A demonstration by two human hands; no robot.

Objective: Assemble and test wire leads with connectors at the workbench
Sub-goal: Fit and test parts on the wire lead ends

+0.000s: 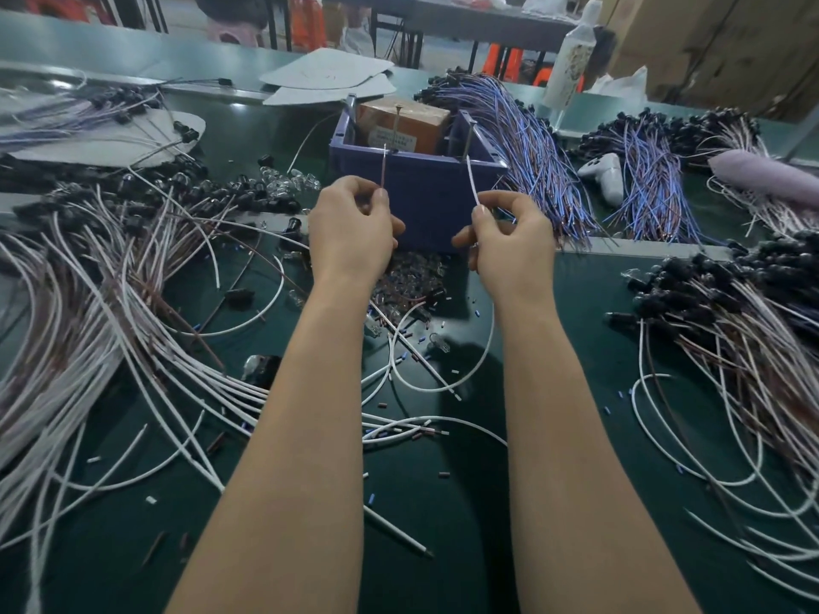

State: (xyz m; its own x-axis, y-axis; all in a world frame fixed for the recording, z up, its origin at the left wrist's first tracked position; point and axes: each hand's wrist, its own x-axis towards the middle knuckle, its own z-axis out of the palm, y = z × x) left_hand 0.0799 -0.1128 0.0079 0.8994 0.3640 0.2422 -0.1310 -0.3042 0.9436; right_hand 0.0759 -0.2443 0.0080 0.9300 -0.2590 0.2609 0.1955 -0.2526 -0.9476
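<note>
Head camera looks down on a dark green worktop (443,502) littered with wire offcuts. Far left lies a big loose heap of white and brown wire leads (88,303), many of them ending in black connectors along its far edge. Just right of that heap, near the bin, sits a small cluster of clear bulbs (292,179).

Left of centre, the left hand (350,232) is raised above the worktop. Its thumb and forefinger pinch a thin brown lead (383,166), which stands nearly upright with its upper tip in front of the blue bin's near rim. Between the two hands, lower down, a scatter of small clear parts (407,277) lies on the worktop.

Behind the hands stands the blue bin (425,188), with a brown box (403,121) inside it.

Right of centre, the right hand (514,241) pinches a white lead (472,179) between thumb and forefinger. This lead leans up and slightly left toward the bin's rim; whether its tip touches anything there cannot be told.

Just right of the bin, a thick bundle of blue and purple wires (532,139) fans across the worktop. Beyond it lie a white controller (605,175) and a lilac pouch (762,177), with a white bottle (571,59) standing further back. Far right lies another heap of brown and white leads with black connectors (731,330).
</note>
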